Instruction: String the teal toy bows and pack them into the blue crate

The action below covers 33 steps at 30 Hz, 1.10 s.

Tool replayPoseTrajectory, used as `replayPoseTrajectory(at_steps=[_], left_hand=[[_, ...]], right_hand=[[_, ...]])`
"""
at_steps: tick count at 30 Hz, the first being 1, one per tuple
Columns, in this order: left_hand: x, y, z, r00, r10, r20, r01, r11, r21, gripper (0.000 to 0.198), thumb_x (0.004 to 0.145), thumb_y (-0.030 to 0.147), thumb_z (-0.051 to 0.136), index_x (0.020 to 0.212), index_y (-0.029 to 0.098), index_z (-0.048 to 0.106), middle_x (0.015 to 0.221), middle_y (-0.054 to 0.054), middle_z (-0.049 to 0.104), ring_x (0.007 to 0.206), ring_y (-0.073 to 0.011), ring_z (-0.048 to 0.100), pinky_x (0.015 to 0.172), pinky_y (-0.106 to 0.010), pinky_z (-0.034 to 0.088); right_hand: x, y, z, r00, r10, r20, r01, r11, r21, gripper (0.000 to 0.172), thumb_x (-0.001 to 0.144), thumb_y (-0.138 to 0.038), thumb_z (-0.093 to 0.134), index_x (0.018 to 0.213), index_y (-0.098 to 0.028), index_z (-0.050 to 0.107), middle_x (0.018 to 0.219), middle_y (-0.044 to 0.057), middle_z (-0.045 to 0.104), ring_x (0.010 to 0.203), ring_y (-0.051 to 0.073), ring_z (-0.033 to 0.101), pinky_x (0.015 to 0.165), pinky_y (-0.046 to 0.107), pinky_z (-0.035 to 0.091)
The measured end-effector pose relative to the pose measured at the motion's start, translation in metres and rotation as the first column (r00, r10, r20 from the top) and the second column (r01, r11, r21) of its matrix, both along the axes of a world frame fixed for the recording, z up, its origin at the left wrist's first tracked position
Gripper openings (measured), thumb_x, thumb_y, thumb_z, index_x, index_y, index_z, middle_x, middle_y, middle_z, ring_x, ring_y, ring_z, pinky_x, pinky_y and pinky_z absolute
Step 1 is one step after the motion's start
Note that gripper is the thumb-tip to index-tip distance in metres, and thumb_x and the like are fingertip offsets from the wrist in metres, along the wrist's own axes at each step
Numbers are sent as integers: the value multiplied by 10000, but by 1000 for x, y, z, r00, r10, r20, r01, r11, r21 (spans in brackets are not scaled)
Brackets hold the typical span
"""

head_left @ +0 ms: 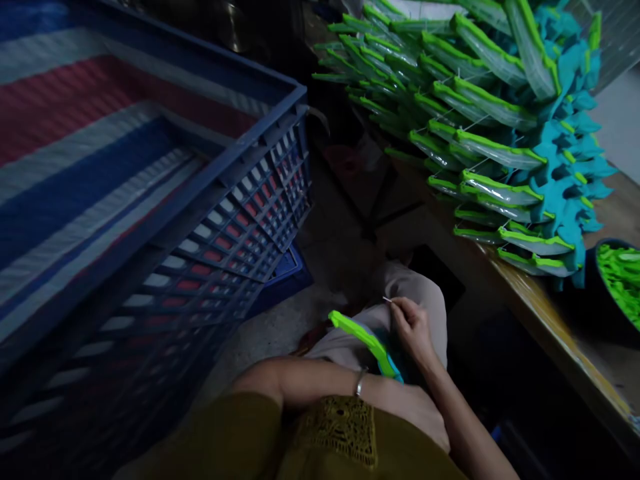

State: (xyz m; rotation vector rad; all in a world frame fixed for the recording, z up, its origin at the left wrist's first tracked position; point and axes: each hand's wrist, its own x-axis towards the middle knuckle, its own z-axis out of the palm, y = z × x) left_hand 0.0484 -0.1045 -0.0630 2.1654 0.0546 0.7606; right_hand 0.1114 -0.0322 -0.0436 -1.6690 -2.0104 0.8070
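My right hand (413, 327) is over my lap, its fingers pinched on a thin pale needle or pin (388, 300) that points up and left. Just left of it a bright green and teal plastic-wrapped piece (363, 339) lies slanted across my knee. My left forearm crosses my body with a metal bracelet (360, 383) at the wrist. My left hand (385, 395) lies at the lower end of the green piece, and its fingers are hidden.
A big blue plastic crate (250, 200) lined with a red, white and blue striped sack fills the left. A wooden table (545, 313) on the right holds a strung stack of several green and teal packets (490, 133) and a dark bowl of green bits (620, 280). Dark floor lies between.
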Motion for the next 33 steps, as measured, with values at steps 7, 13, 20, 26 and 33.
replayPoseTrajectory(at_steps=[7, 13, 20, 26, 33], left_hand=[[-102, 23, 15, 645, 759, 89, -764, 640, 81, 237, 989, 55, 487, 1128, 94, 676, 1078, -127, 742, 959, -250, 692, 890, -375, 565], [-106, 31, 26, 421, 901, -104, -788, 421, 449, 141, 969, 68, 530, 1002, 119, 657, 922, -88, 696, 863, -256, 642, 779, -400, 504], [-109, 48, 25, 544, 839, -11, -749, 491, 444, 181, 922, 76, 556, 800, 207, 534, 740, -36, 579, 722, -232, 556, 708, -382, 424], [-119, 53, 29, 544, 839, -20, -762, 504, 406, 201, 876, 37, 536, 786, 215, 512, 746, -39, 580, 726, -234, 537, 707, -387, 415], [-125, 34, 48, 567, 823, 37, -778, 521, 351, 199, 948, 46, 476, 853, 187, 579, 784, -54, 604, 764, -229, 570, 698, -383, 499]], right_hand=[[7, -20, 3, 992, -32, -122, 31, 999, -9, 295, 1011, -382, 570, 890, -175, 741, 790, 34, 717, 727, 162, 664, 684, 239, 524], [5, -34, 34, 990, 102, -100, -95, 993, 72, 262, 1046, -298, 563, 881, -180, 730, 780, 36, 706, 724, 154, 680, 687, 224, 537], [7, -40, 57, 981, -47, -190, 38, 998, -51, 266, 993, -367, 663, 854, -174, 781, 787, 54, 735, 717, 158, 683, 692, 217, 542], [6, -47, 52, 850, -393, -352, 265, 895, -360, 432, 808, -564, 864, 862, -141, 795, 760, 62, 703, 666, 145, 604, 653, 228, 516], [-7, -53, 58, 810, -428, -400, 315, 894, -319, 412, 839, -543, 839, 807, -145, 738, 684, 25, 613, 585, 115, 506, 565, 217, 455]])
